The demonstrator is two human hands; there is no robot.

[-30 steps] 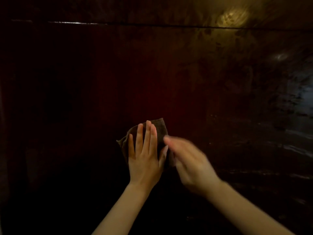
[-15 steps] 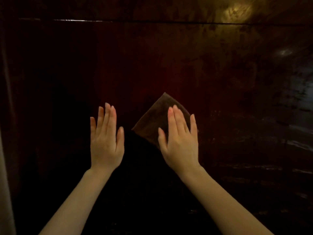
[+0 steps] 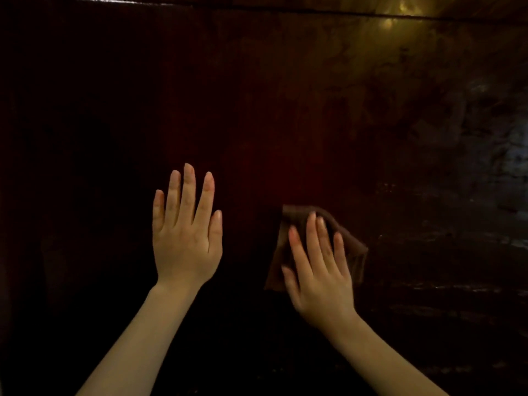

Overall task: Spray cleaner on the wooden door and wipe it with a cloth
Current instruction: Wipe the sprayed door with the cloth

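Note:
A dark reddish wooden door (image 3: 285, 110) fills the whole view, dimly lit and glossy. A brown cloth (image 3: 353, 252) lies flat against it right of centre. My right hand (image 3: 320, 270) presses the cloth onto the door with straight fingers, covering most of it. My left hand (image 3: 185, 235) rests flat on the bare wood to the left, fingers straight and slightly spread, holding nothing. No spray bottle is in view.
A horizontal seam or panel edge (image 3: 285, 8) runs across the top of the door. A yellowish light reflection (image 3: 400, 15) shines at the upper right, and pale streaky reflections (image 3: 508, 144) show along the right side.
The cloth passed from under my left hand to my right hand, which then slid it to the right and down. My left hand moved off to the left and stayed flat on the wood.

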